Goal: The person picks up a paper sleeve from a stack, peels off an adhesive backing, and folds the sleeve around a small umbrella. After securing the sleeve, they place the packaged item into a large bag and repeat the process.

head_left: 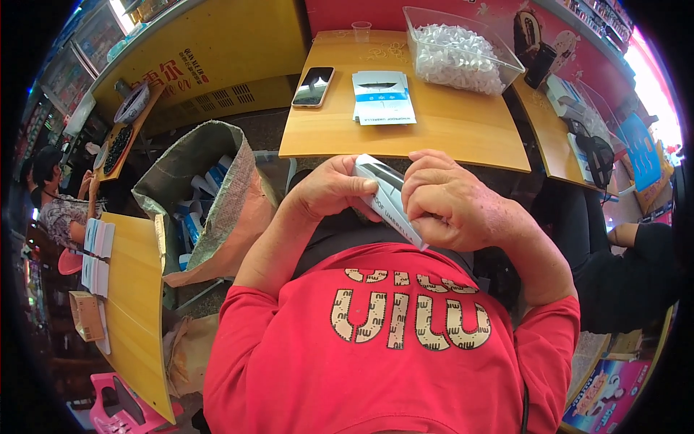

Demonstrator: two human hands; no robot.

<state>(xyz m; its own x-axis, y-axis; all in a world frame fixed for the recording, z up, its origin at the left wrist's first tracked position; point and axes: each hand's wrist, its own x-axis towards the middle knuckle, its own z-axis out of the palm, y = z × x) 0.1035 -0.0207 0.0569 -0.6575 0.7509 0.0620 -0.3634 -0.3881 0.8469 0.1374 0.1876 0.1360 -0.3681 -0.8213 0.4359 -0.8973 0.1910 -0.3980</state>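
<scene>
Over my lap, in front of the table, I hold a slim white umbrella box [390, 199] with a dark umbrella picture on it. My left hand [334, 189] grips its upper left end, thumb on the front face. Curled fingers of my right hand [452, 199] close on its right edge and lower end; their tips are partly hidden. The box is tilted, its lower end toward my right. Beyond my hands, a stack of flat white and blue umbrella boxes [381, 98] lies on the wooden table [463, 130].
A phone [313, 87], a small clear cup [361, 31] and a clear bin of white pieces [463, 58] are on the table. Left of me stands an open woven sack [217, 217] with blue-white boxes inside. Side tables flank me; another person [65, 195] sits far left, another at right [622, 275].
</scene>
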